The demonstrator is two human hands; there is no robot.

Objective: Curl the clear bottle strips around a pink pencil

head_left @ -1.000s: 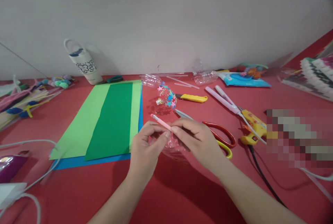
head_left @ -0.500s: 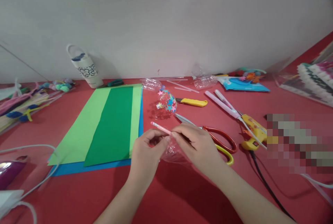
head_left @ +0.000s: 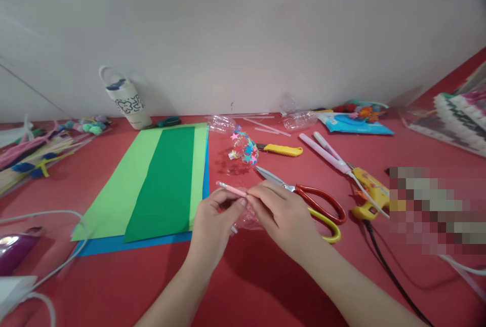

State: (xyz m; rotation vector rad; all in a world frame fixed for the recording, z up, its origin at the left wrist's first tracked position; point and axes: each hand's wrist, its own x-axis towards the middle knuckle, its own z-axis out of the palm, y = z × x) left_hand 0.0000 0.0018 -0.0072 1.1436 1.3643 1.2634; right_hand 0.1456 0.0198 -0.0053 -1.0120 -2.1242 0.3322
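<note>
My left hand (head_left: 213,228) and my right hand (head_left: 283,213) meet over the red table (head_left: 266,286), fingers pinched together. Between them is a thin pink stick (head_left: 230,189) that points up and left, and a clear plastic piece (head_left: 246,219) sits under the fingers. The right fingertips pinch the stick; the left fingers curl around the plastic piece. Just behind lies a clear bottle part covered in coloured star stickers (head_left: 244,147). Red-and-yellow-handled scissors (head_left: 311,200) lie right of my right hand.
Green paper sheets (head_left: 159,180) on a blue sheet lie to the left. A yellow utility knife (head_left: 281,150), a yellow glue gun (head_left: 370,188) with black cord, pink tool (head_left: 326,151), clear bottle pieces (head_left: 299,119), a white bag (head_left: 125,96) and pipe cleaners (head_left: 34,150) ring the area.
Both hands dropped slightly toward the table and the pink stick's free end lowered and shifted left. The grip stays the same.
</note>
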